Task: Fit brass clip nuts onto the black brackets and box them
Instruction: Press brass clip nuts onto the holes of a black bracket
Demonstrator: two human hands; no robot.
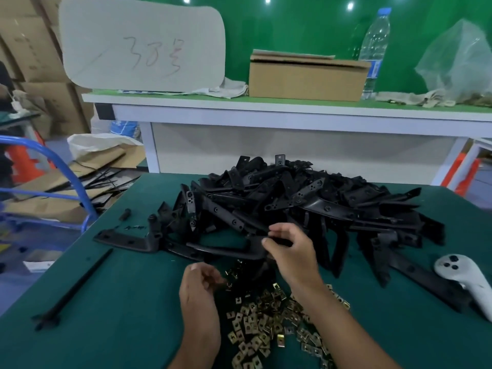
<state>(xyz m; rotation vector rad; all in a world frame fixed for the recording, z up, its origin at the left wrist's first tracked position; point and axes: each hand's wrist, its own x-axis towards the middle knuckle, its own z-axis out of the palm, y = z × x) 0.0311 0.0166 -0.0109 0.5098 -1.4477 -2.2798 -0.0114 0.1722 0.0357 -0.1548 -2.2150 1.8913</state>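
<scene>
A big heap of black brackets (306, 201) covers the far middle of the green table (119, 302). Loose brass clip nuts (266, 323) lie scattered near the front edge between my forearms. My right hand (290, 251) grips one black bracket (226, 247) by its right end, at the front of the heap. My left hand (202, 286) hovers just below it, its fingers curled round a brass clip nut (228, 284) that is partly hidden. A brown cardboard box (306, 75) stands on the shelf behind.
A white controller (463, 280) lies at the right edge of the table. One long black strip (77, 286) lies at the left, and a lone bracket (125, 239) beside the heap. A water bottle (375, 49) and a plastic bag (458, 62) stand on the shelf.
</scene>
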